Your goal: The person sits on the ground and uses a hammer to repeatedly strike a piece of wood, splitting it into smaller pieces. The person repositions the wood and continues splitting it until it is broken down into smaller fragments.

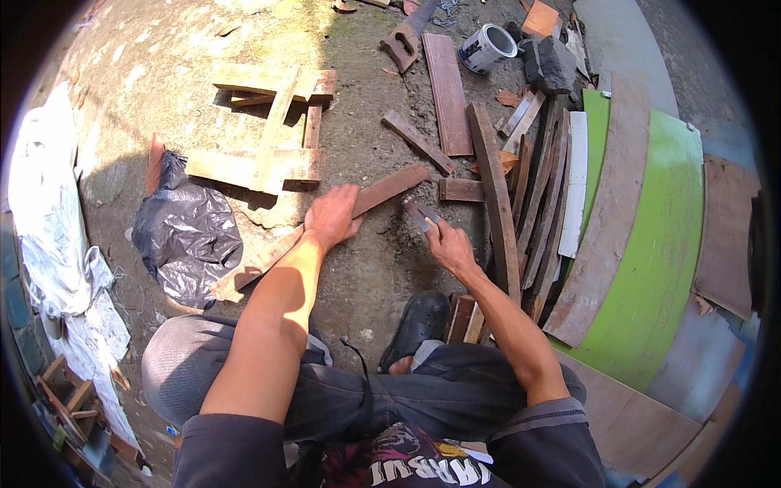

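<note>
My left hand (330, 218) is closed round a long narrow wooden board (392, 189). The board lies slantwise, its near end sunlit by my left forearm and its far end pointing up and right. Close to that far end, my right hand (450, 246) grips a short metal hand tool (420, 215); its exact kind is hard to make out. The tool's head is just below the board's end, and I cannot tell whether they touch. Beyond my left hand, a frame of nailed wooden slats (277, 130) lies on the ground, partly in sun.
A black plastic bag (191, 236) lies left of the board. Loose wood strips (419, 142), a reddish plank (447, 93), a handsaw (402, 45) and a metal can (487, 49) lie ahead. On the right are stacked battens (541, 203) and green panels (651, 252). White cloth (57, 220) lies far left.
</note>
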### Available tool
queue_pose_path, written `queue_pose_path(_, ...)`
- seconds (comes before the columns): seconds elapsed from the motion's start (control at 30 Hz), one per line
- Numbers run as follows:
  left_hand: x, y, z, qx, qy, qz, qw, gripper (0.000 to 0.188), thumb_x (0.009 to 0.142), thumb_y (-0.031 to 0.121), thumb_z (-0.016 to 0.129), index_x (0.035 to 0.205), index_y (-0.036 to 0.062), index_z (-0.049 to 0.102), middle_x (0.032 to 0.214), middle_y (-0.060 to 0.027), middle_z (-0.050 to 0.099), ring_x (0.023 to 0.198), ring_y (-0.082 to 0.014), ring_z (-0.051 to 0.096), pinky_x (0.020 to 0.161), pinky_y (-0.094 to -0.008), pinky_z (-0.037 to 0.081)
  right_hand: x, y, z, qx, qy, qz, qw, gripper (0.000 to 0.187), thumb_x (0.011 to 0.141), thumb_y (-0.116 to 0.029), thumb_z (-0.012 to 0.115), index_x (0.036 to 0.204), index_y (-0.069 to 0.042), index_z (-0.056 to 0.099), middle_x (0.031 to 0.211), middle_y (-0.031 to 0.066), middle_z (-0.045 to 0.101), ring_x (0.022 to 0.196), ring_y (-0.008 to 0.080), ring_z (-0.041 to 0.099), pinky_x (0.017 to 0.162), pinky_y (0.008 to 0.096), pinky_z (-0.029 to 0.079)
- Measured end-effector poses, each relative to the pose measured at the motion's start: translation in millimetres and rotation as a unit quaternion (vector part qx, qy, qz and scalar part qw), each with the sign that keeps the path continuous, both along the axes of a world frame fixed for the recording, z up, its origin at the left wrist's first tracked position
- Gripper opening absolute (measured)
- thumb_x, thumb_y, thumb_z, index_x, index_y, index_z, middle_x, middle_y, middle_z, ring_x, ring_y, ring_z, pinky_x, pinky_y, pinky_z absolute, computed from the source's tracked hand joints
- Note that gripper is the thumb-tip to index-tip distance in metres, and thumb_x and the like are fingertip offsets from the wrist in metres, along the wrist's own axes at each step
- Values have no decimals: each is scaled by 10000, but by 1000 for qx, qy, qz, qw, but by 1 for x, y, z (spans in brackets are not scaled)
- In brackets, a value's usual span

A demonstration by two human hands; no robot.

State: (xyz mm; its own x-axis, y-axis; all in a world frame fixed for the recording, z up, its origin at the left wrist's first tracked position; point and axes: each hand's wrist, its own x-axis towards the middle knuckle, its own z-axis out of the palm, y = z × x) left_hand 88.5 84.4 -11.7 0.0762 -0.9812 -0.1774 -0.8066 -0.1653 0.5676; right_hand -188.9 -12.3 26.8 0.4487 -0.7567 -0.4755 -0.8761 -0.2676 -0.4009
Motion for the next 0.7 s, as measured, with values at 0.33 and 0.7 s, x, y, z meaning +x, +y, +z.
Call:
queue_pose_path(0.33, -1, 1, 1, -4, -14, 12, 1000, 564, 816, 374, 767, 1224, 67, 526, 1095, -131, 628, 1075, -335, 617, 895, -453, 533, -5, 18, 21, 44, -22, -122, 991, 550, 982, -536, 523, 1019, 4, 621, 865, 312, 676, 880, 532, 643, 799, 568, 484)
queue_pose_path(0.7, 15, -2, -5, -142, -22, -11, 990, 554, 918, 459, 666, 1287, 59, 563, 1046, -139, 628, 980, -369, 627, 842, -474, 522, 8, 1, 65, 407, -18, -102, 908, 333, 878, -186, 732, 1058, 57, 592, 658, 62, 573, 458, 133, 548, 398, 316, 432)
